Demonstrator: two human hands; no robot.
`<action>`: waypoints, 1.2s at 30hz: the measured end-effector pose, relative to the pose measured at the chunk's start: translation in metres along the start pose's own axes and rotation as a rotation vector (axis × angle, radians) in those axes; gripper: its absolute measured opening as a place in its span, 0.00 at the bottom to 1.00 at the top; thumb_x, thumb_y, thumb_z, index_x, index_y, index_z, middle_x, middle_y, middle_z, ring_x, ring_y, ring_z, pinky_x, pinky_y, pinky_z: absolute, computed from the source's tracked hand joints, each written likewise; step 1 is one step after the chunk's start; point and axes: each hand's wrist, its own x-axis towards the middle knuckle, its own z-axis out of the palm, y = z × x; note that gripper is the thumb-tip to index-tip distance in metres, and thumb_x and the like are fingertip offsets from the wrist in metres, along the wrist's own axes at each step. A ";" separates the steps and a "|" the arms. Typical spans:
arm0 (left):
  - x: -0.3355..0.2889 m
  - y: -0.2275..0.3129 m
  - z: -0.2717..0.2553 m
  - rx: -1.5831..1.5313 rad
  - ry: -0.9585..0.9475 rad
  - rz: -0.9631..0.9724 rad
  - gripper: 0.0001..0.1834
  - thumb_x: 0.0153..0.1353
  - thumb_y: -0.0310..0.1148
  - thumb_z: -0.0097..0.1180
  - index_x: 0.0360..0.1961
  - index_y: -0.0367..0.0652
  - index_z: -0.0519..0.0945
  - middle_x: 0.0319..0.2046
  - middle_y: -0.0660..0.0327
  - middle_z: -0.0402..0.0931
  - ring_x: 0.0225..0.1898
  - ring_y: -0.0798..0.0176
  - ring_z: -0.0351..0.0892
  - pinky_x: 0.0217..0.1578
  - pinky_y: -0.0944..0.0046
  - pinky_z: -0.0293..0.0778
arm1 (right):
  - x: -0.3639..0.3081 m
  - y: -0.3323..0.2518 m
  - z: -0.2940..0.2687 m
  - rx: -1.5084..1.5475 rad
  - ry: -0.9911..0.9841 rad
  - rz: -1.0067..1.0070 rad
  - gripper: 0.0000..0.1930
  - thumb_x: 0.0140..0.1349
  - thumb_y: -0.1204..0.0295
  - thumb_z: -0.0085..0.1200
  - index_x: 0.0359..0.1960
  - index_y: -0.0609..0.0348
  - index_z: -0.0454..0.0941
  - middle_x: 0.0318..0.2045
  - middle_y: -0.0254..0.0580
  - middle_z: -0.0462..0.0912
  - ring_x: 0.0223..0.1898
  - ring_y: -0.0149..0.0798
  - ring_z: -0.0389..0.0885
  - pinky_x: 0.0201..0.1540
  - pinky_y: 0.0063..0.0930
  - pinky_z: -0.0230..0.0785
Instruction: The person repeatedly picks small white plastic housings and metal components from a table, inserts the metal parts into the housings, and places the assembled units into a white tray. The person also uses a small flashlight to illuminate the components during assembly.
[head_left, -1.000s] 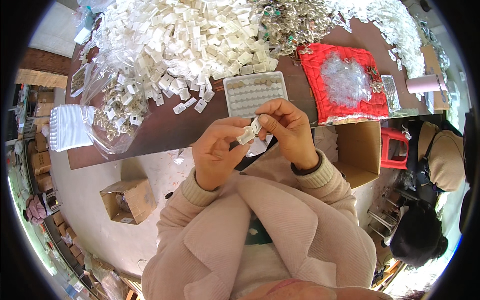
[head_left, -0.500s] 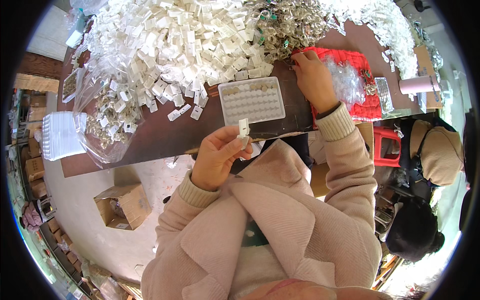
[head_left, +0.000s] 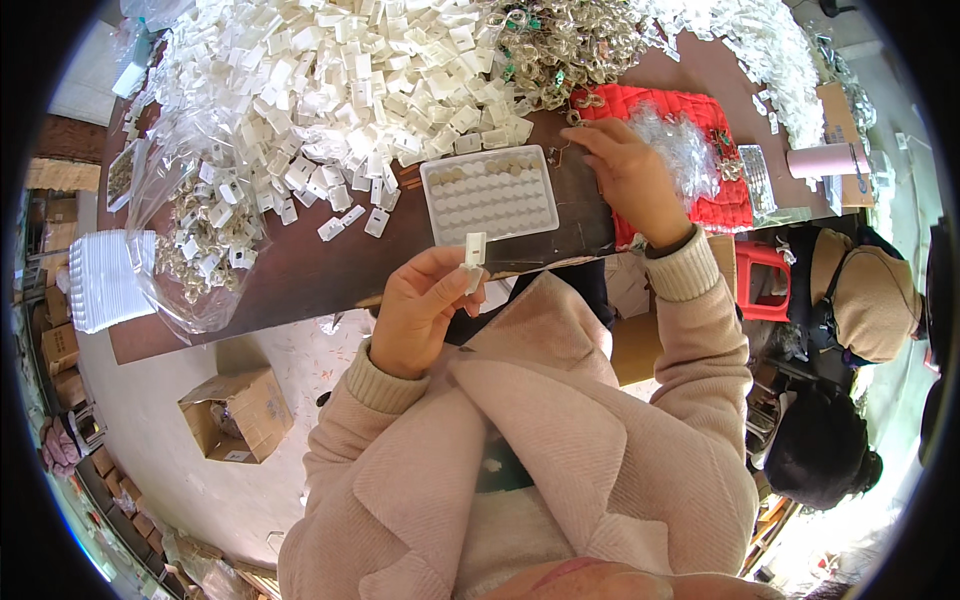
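In my left hand (head_left: 418, 305), a small white plastic piece (head_left: 475, 250) with a slot is pinched upright between thumb and fingers, just off the table's front edge. My right hand (head_left: 632, 180) reaches over the left edge of a red cloth (head_left: 728, 190). Its thumb and forefinger are closed at the tips around something thin and small that I cannot make out. Between the hands lies a white moulded tray (head_left: 495, 232), with round greyish pieces (head_left: 500, 167) in its far rows. Beyond the right fingertips is a pile of shiny metal clasps or rings (head_left: 590, 55).
A large heap of white plastic pieces (head_left: 350, 80) covers the far left. Nearby are a clear bag (head_left: 205, 240) of metal and white parts and stacked white trays (head_left: 112, 280). Clear plastic (head_left: 680, 150) lies on the red cloth. A red stool (head_left: 765, 283) stands to the right, near another person (head_left: 860, 295).
My right hand has drawn back slightly from the metal pile toward me, its fingers now more stretched toward the left. The left hand still holds the white piece. The whole view has shifted slightly.
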 end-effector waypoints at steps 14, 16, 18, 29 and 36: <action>-0.001 0.002 0.014 -0.023 0.021 0.151 0.11 0.66 0.24 0.60 0.48 0.33 0.79 0.41 0.55 0.83 0.39 0.65 0.81 0.41 0.64 0.78 | 0.003 -0.005 -0.014 -0.008 0.230 -0.254 0.09 0.55 0.79 0.61 0.38 0.55 0.79 0.33 0.39 0.82 0.38 0.45 0.81 0.57 0.45 0.66; 0.001 0.004 0.022 0.000 0.074 0.204 0.11 0.65 0.22 0.60 0.48 0.33 0.79 0.42 0.54 0.83 0.39 0.65 0.82 0.41 0.64 0.78 | -0.009 -0.030 -0.026 -0.018 0.242 -0.293 0.11 0.53 0.79 0.63 0.38 0.56 0.79 0.32 0.39 0.81 0.37 0.44 0.80 0.58 0.47 0.66; 0.003 0.004 0.031 -0.016 0.141 0.245 0.11 0.64 0.21 0.60 0.47 0.32 0.78 0.43 0.53 0.83 0.40 0.64 0.82 0.41 0.64 0.79 | -0.019 -0.059 -0.023 -0.021 0.280 -0.399 0.12 0.51 0.78 0.64 0.38 0.58 0.78 0.32 0.37 0.80 0.37 0.43 0.80 0.59 0.50 0.66; -0.008 0.003 0.027 0.051 0.191 0.363 0.13 0.59 0.14 0.62 0.43 0.30 0.75 0.39 0.49 0.83 0.35 0.63 0.84 0.38 0.64 0.83 | -0.042 -0.118 0.015 0.305 0.276 -0.443 0.18 0.50 0.79 0.63 0.46 0.65 0.79 0.41 0.42 0.83 0.38 0.42 0.82 0.44 0.38 0.78; -0.009 -0.009 0.028 -0.041 0.233 0.509 0.11 0.61 0.15 0.61 0.44 0.32 0.75 0.40 0.50 0.83 0.36 0.63 0.84 0.40 0.62 0.83 | -0.051 -0.130 0.025 0.261 0.320 -0.459 0.18 0.51 0.81 0.63 0.46 0.67 0.81 0.41 0.44 0.82 0.39 0.45 0.82 0.41 0.35 0.77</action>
